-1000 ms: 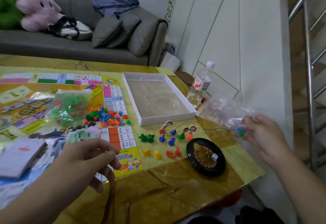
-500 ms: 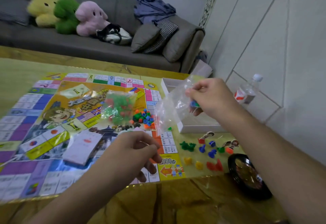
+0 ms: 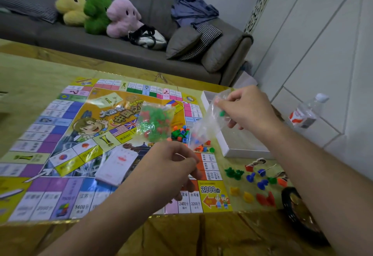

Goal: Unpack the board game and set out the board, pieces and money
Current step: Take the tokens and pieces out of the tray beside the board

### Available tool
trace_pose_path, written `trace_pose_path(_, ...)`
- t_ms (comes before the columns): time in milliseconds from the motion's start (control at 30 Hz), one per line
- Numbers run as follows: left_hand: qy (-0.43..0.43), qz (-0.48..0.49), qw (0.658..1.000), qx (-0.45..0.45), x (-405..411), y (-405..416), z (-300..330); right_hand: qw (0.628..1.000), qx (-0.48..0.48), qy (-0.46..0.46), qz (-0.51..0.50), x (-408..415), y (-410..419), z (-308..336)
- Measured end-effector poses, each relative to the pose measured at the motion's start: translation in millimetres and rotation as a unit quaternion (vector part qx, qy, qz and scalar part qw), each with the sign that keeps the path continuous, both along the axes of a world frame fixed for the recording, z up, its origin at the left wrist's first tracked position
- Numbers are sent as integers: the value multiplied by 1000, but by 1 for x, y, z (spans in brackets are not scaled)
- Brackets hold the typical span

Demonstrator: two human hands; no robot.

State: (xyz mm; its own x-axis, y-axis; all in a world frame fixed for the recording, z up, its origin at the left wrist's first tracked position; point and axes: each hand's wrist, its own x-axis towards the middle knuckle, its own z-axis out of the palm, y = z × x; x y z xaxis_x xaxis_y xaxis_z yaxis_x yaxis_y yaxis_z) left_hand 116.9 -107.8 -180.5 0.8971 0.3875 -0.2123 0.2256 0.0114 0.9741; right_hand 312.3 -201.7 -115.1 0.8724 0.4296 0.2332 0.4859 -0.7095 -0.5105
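The game board (image 3: 60, 134) lies flat on the yellow table. My right hand (image 3: 248, 110) pinches the top of a clear plastic bag (image 3: 205, 128) that hangs over the board's right edge, with a green piece (image 3: 222, 113) still inside it. Below the bag lies a pile of small coloured cubes (image 3: 181, 132). My left hand (image 3: 169, 171) hovers over the board's near right part with thumb and fingers curled together; whether it holds anything is unclear. A bag of green and red pieces (image 3: 155, 122) and a card deck (image 3: 117, 163) rest on the board.
A white box tray (image 3: 242, 148) sits right of the board. Coloured pawns (image 3: 256, 177) stand on the table near a black roulette wheel (image 3: 298, 215). A water bottle (image 3: 306, 112) stands at the right edge. Behind the table is a grey sofa (image 3: 121, 50) with plush toys.
My right hand carried the clear bag from beyond the table's right edge leftwards to above the box and the cube pile. The view turned left. My left hand stayed put.
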Motion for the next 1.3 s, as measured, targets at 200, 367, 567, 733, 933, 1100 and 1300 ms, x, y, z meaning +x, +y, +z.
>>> trace_pose_path(200, 3, -1, 1000, 6, -1, 0, -1, 1000, 5, 8, -11, 2, -4, 2)
trace_pose_path(367, 3, -1, 1000, 10, -1, 0, -1, 1000, 19, -7, -14, 2, -11, 3)
trace_pose_path(567, -4, 23, 1000, 8, -1, 3, -2, 999, 23, -6, 22, 5, -18, 3)
trace_pose_path(733, 1, 16, 1000, 17, -1, 0, -3, 999, 33, -12, 24, 8, -19, 1)
trace_pose_path(933, 7, 7, 1000, 16, 1, 0, -6, 998, 56, -38, 9, 6, -18, 4)
trace_pose_path(1100, 4, 25, 990, 138, 12, 4, -16, 997, 50, -52, 4, 0, -16, 6)
trace_pose_path(1300, -13, -13, 929, 369, 63, 12, -19, 997, 62, -46, 11, 1, -9, 1)
